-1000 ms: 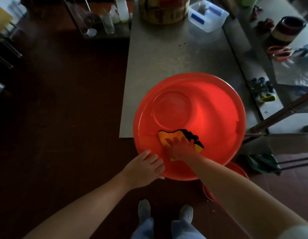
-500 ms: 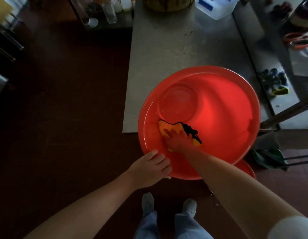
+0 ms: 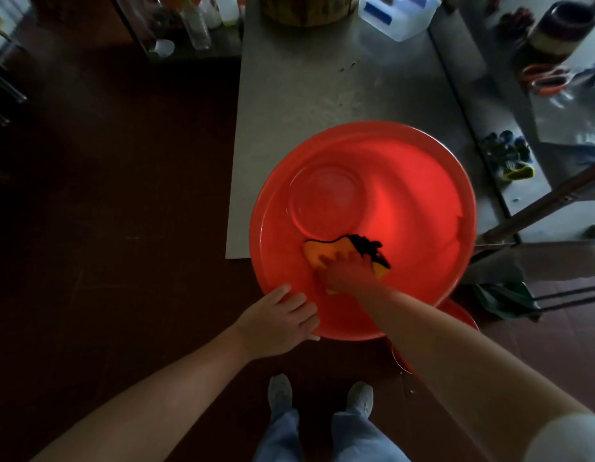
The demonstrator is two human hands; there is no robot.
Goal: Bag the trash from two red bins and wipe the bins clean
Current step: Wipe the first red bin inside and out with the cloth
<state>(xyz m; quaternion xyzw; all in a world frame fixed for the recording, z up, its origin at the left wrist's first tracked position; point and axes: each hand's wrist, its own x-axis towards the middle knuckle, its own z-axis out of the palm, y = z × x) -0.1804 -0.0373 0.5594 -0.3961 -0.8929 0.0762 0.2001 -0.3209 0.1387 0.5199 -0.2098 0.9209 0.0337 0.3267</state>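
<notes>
A grey metal desk (image 3: 322, 95) stands on a dark reddish floor (image 3: 106, 195) in a dim room. A red bin (image 3: 422, 201) tilts at the desk's near edge. The right hand (image 3: 347, 271) presses an orange and black cloth (image 3: 326, 250) flat against the bin's inner wall. The left hand (image 3: 277, 323) grips the bin's near rim. A second red bin (image 3: 459, 316) peeks out below. Scissors (image 3: 542, 80) and a clear tub (image 3: 396, 15) lie farther back.

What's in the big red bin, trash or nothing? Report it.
No trash. The red bin shows bare wall and base; inside are only the right hand and orange cloth it presses down.
</notes>
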